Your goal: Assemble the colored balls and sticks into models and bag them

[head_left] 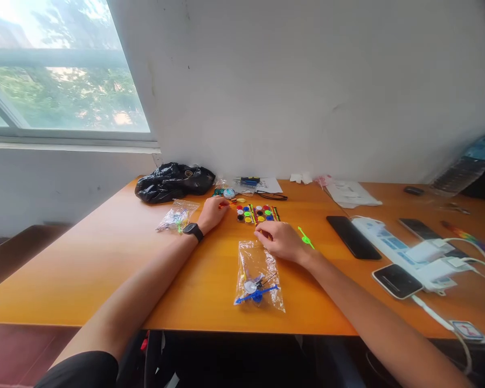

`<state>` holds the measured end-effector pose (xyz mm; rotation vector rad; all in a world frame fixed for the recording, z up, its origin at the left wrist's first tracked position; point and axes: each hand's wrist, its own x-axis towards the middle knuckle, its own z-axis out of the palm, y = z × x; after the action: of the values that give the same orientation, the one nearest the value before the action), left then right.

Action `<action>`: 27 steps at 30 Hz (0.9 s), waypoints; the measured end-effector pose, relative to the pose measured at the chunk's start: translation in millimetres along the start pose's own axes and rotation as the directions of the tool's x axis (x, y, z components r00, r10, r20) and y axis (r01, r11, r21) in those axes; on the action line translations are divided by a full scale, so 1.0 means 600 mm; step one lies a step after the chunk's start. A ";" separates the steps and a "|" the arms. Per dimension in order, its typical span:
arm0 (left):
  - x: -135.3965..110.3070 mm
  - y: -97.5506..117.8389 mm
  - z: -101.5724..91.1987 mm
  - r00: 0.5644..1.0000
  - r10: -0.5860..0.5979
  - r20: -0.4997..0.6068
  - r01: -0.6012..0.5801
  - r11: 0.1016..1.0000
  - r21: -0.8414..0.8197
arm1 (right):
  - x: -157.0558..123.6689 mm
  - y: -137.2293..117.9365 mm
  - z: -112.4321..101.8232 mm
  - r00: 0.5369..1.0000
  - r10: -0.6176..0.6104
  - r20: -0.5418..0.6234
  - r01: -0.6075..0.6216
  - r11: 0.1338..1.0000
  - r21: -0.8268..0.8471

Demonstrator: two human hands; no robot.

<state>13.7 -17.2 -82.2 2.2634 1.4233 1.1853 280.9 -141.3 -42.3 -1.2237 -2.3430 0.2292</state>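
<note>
Wooden table: clear bag, blue arrow inside.

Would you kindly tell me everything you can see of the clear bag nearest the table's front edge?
The clear bag looks like thin, glossy, crinkled plastic. It lies on the table near the front edge, close to the right hand; whether they touch is unclear. Gathered toward its near end are a blue arrow-shaped piece, a white round piece and some thin dark parts.
</note>
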 end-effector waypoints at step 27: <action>0.002 0.003 -0.001 1.000 -0.013 0.001 0.013 1.000 -0.014 | -0.006 -0.022 0.021 0.996 0.019 0.082 -0.024 0.998 0.062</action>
<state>14.8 -17.4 -80.2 2.2416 1.4226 1.1864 266.8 -151.0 -49.8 -1.2311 -2.3734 0.3635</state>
